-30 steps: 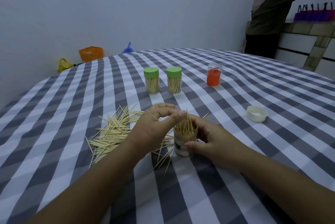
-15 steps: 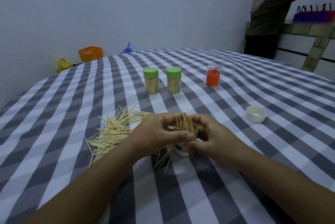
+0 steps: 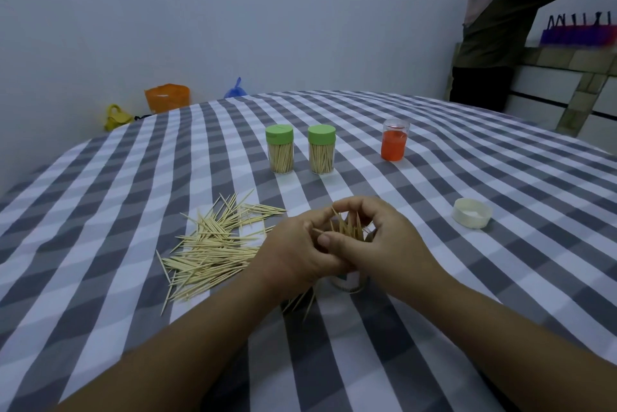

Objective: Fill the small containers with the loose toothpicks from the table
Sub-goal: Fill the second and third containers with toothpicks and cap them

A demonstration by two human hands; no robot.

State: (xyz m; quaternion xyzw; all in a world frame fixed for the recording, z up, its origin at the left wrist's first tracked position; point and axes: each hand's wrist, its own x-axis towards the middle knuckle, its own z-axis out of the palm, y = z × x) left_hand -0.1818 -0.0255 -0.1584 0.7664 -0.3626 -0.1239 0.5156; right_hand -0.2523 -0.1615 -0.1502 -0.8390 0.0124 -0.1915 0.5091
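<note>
A small clear container (image 3: 347,281) stands upright near the table's front, mostly hidden behind my hands, with a bundle of toothpicks (image 3: 347,229) sticking up out of its mouth. My left hand (image 3: 297,248) and my right hand (image 3: 377,241) both curl around that bundle from either side, thumbs meeting in front. A pile of loose toothpicks (image 3: 213,251) lies on the checked tablecloth (image 3: 100,244) just left of my left hand. A few more toothpicks poke out below my left wrist.
Two green-lidded containers full of toothpicks (image 3: 280,152) (image 3: 321,152) stand farther back. An open container with orange contents (image 3: 394,144) is to their right. A white lid (image 3: 472,213) lies at the right. A person (image 3: 507,11) stands at the far right corner.
My left hand came down from above the bundle and closed in beside it. My right hand rose from the container's side to wrap the toothpick tops.
</note>
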